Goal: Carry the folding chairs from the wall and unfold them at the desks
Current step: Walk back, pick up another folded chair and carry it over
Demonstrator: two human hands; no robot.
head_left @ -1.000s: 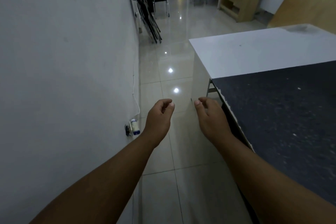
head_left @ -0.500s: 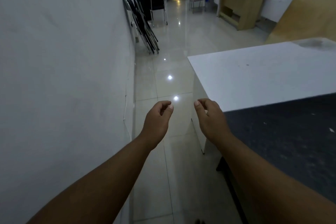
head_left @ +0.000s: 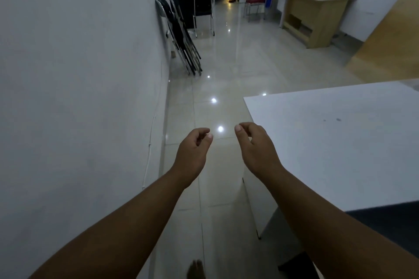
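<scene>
Chairs (head_left: 181, 36), folded, are leaning on the far left wall (head_left: 79, 52) — left hand (head_left: 192, 154) and right hand (head_left: 257, 149) are hovering loosely curled, holding nothing.

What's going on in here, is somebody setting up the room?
A person stands in the aisle between the wall and a white desk, facing the folded chairs that lean on that wall further ahead. The left hand and right hand are held out in front, fingers loosely curled, holding nothing. No chair has been picked up yet.
</scene>
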